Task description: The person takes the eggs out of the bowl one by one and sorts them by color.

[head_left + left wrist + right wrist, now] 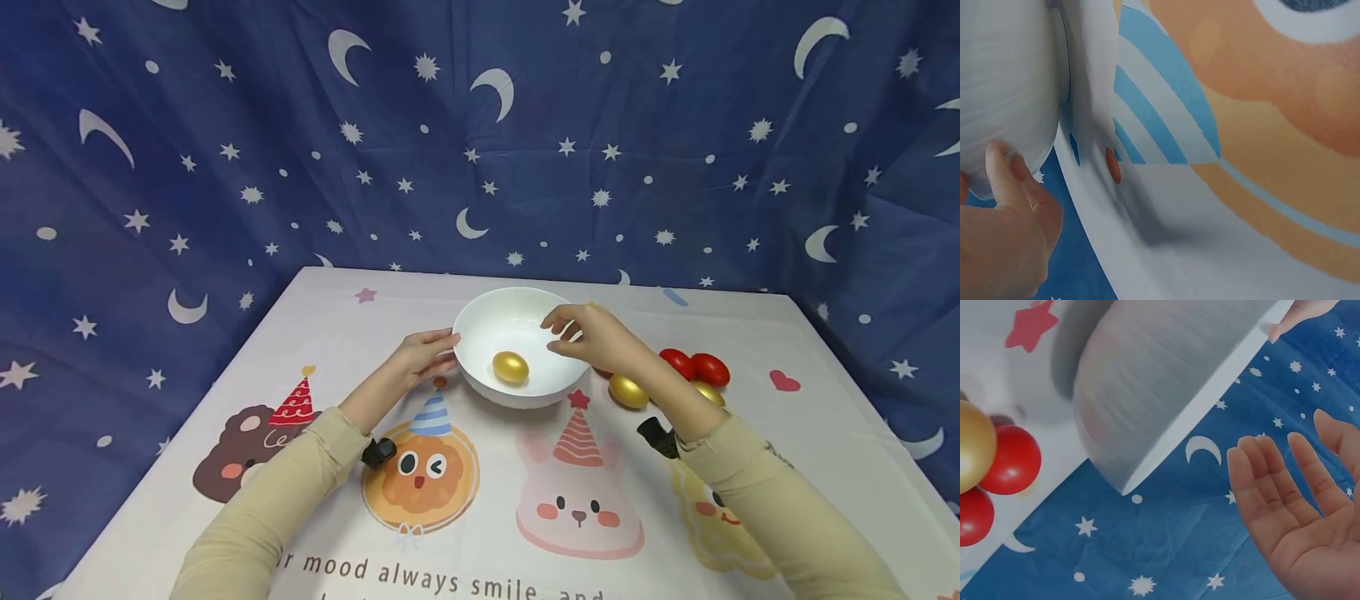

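Note:
A white bowl point(517, 398) stands on the table, with one shiny gold egg point(511, 367) lying inside it. My left hand point(422, 354) holds the bowl at its left side, thumb at the rim and fingers against the outer wall. In the left wrist view, fingers of that hand point(1013, 219) touch the bowl's side. Over the bowl's right rim hovers my right hand point(600, 333), its fingers loosely bent and nothing between them. The right wrist view shows its palm point(1310, 531) bare, apart from the bowl's wall point(1147, 387).
Right of the bowl, partly behind the right forearm, lie several eggs, among them a red egg point(710, 370) and a gold egg point(628, 392). The white tablecloth point(480, 508) carries printed cartoon animals. A blue curtain point(420, 208) with moons and stars hangs behind the table.

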Motion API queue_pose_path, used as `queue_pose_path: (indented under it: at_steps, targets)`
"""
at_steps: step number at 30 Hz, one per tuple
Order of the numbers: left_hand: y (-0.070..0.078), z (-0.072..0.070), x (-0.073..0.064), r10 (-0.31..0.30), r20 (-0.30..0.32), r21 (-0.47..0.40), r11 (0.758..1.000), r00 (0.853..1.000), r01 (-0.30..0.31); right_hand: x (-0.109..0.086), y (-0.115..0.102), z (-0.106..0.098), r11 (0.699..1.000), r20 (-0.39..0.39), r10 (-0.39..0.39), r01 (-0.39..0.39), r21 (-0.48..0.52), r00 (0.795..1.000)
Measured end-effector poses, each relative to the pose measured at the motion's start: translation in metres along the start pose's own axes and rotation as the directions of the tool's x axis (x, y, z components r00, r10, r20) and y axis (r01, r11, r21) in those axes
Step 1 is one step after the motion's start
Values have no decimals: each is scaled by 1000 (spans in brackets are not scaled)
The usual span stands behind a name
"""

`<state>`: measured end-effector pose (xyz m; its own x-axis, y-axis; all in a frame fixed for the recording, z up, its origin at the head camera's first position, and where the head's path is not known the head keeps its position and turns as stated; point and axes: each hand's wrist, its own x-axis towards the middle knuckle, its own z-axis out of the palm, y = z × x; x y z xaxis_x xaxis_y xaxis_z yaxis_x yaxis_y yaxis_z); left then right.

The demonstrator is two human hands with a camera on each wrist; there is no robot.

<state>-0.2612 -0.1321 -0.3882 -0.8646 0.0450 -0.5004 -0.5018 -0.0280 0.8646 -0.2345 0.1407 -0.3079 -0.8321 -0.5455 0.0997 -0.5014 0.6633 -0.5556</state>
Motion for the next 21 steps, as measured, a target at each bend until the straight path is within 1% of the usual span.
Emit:
queue_pose_path:
  at_steps: [4,9,16,19,21]
  targets:
    - [5,1,0,-11,-17,1,1000,1000,11,9,-4,-3,1000,-2,12,-12,-11,1000]
    - [9,3,0,-12,-23,9,1000,1000,12,18,-8,-11,997,35,21,-18,-73,999]
    - [7,4,-1,-6,-12,1,1000,1000,6,33,-15,-23,987,84,9,5,-162,996]
    - [4,4,-2,2,-12,1,1000,1000,-2,41,-20,-26,982,134,23,3,-190,991]
    - [1,3,-3,8,-15,4,1000,1000,-8,47,-23,-27,979,191,38,2,-205,981]
